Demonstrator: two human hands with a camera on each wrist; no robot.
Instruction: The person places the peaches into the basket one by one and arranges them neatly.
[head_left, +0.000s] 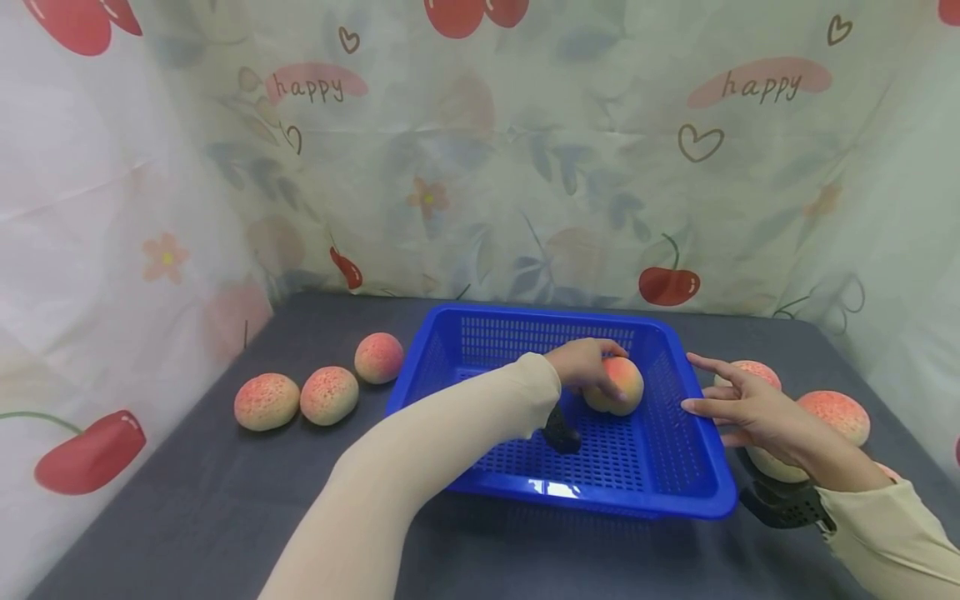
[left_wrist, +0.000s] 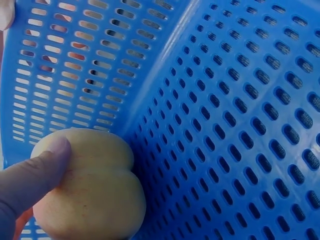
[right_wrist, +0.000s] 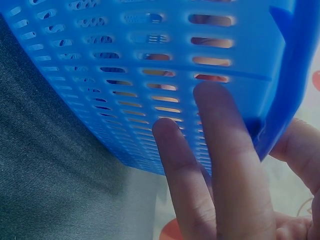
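In the head view, a blue plastic basket (head_left: 547, 492) with slotted walls sits on the dark tabletop. My left hand (head_left: 581, 364) reaches into it and grips a pink-and-yellow peach (head_left: 628, 383) near the right wall. The left wrist view shows the thumb (left_wrist: 47, 167) pressed on that peach (left_wrist: 95, 195), whose crease faces the camera. At the basket's right side my right hand (head_left: 765, 412) holds the rim. Two of its fingers (right_wrist: 230, 155) lie along the outside of the slotted wall (right_wrist: 135, 65) in the right wrist view.
Left of the basket lie three peaches (head_left: 329, 396) on the tabletop (head_left: 247, 500). Several more peaches (head_left: 836, 415) lie to the right, partly hidden by my right hand and wrist. Printed cloth (head_left: 480, 167) stands behind and at both sides.
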